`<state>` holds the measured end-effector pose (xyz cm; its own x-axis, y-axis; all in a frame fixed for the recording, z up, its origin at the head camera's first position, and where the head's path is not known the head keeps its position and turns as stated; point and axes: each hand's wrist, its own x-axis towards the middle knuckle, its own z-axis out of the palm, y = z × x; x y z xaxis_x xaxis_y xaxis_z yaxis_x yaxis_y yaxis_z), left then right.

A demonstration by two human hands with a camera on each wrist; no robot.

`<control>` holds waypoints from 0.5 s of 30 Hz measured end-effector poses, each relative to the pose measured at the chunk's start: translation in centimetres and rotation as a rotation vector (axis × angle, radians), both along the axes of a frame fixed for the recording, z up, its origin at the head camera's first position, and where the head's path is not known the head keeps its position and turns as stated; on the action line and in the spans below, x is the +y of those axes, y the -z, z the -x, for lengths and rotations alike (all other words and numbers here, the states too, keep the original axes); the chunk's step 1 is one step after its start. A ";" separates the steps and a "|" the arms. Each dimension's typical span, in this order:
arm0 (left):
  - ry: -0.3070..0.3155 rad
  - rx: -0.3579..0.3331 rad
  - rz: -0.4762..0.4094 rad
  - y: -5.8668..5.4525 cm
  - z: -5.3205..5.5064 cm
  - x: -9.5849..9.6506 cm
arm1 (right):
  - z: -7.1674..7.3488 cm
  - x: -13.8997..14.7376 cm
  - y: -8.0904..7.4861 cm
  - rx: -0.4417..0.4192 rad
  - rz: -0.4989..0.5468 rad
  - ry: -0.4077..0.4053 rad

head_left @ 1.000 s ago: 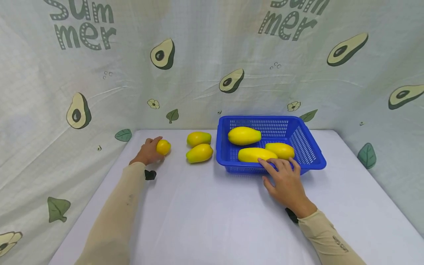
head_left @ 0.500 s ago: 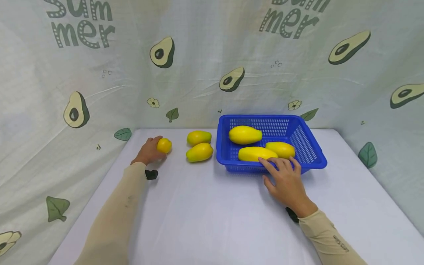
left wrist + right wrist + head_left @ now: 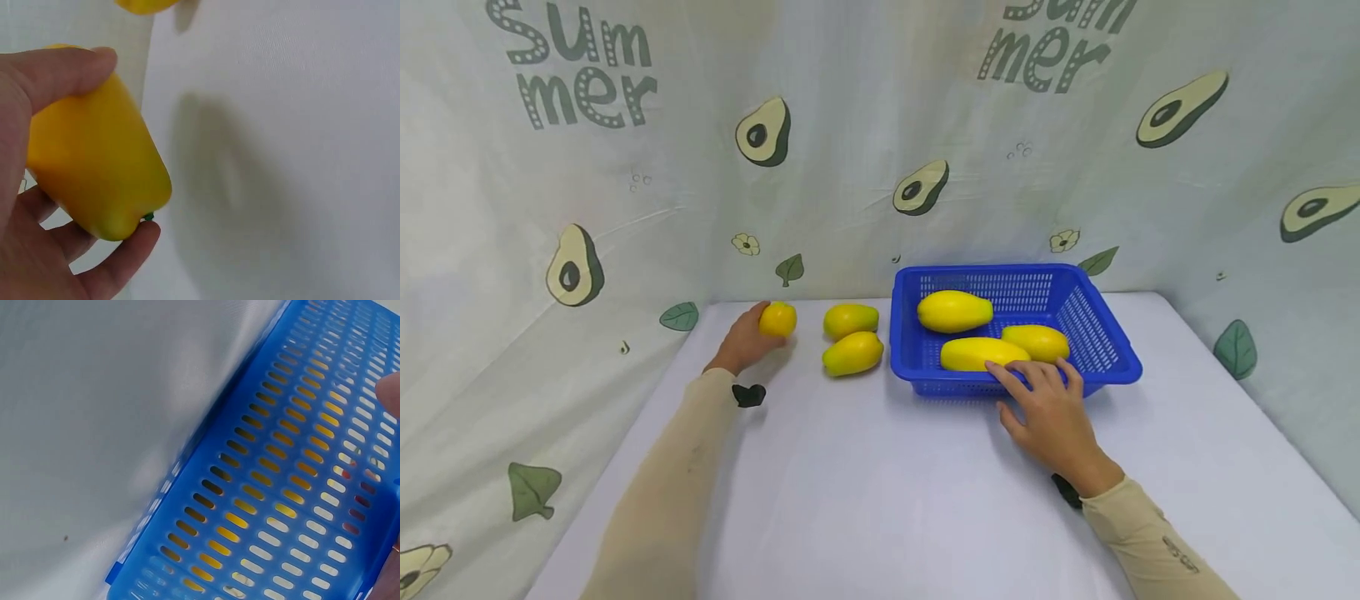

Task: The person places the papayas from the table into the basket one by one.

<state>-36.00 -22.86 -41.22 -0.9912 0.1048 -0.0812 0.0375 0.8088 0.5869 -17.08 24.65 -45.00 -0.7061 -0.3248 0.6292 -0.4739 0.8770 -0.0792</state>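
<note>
My left hand [image 3: 747, 340] holds a yellow papaya [image 3: 778, 320] at the back left of the table. The left wrist view shows the thumb on one side of this papaya [image 3: 100, 156] and fingers beneath it; its small green tip shows, and a shadow lies on the tabletop. My right hand [image 3: 1051, 415] holds the front rim of the blue basket [image 3: 917, 374], fingers over the rim and thumb outside. Inside lie three yellow papayas, one at the back [image 3: 955, 312] and two near the front. Through the slotted wall [image 3: 250, 481] yellow patches show.
Two more papayas lie between the left hand and the basket, one behind [image 3: 851, 321] and one in front [image 3: 853, 354]. A printed cloth [image 3: 842, 167] hangs behind and beside the white table [image 3: 865, 483].
My left hand has lifted the papaya slightly and moved it a little to the right and away. The right hand stays on the basket rim.
</note>
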 end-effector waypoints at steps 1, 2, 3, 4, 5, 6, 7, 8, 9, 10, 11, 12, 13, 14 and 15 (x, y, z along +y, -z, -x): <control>-0.008 -0.008 -0.025 0.1 -0.2 0.1 | -0.1 0.0 0.1 0.001 -0.001 -0.002; -0.016 -0.015 -0.049 0.2 -0.4 0.1 | -0.2 -0.1 0.2 0.003 -0.002 -0.005; -0.027 -0.020 -0.071 0.2 -0.7 0.2 | -0.3 -0.1 0.3 0.004 -0.002 -0.009; -0.043 -0.021 -0.095 0.2 -0.8 0.4 | -0.3 -0.2 0.4 0.007 -0.002 -0.012; -0.061 -0.023 -0.123 0.2 -1.0 0.5 | -0.3 -0.2 0.4 0.009 -0.003 -0.014; -0.078 -0.032 -0.150 0.2 -1.1 0.7 | -0.2 -0.2 0.4 0.012 -0.001 -0.018; -0.090 -0.037 -0.174 0.1 -1.2 0.8 | -0.2 -0.2 0.4 0.016 0.000 -0.020; -0.100 -0.043 -0.200 0.1 -1.3 1.0 | -0.2 -0.2 0.4 0.017 0.002 -0.022; -0.108 -0.047 -0.226 0.0 -1.3 1.3 | -0.2 -0.2 0.4 0.019 0.003 -0.022; -0.112 -0.051 -0.251 -0.1 -1.4 1.5 | -0.2 -0.1 0.4 0.021 0.004 -0.021; -0.110 -0.053 -0.267 -0.1 -1.4 1.8 | -0.2 -0.1 0.3 0.024 0.005 -0.019; -0.106 -0.055 -0.279 -0.2 -1.4 2.0 | -0.2 0.0 0.3 0.025 0.007 -0.019; -0.099 -0.053 -0.289 -0.3 -1.4 2.3 | -0.1 0.0 0.2 0.027 0.010 -0.020; -0.095 -0.055 -0.292 -0.3 -1.3 2.5 | -0.2 0.0 0.3 0.027 0.014 -0.019; -0.093 -0.053 -0.295 -0.4 -1.2 2.8 | -0.2 0.0 0.3 0.027 0.015 -0.019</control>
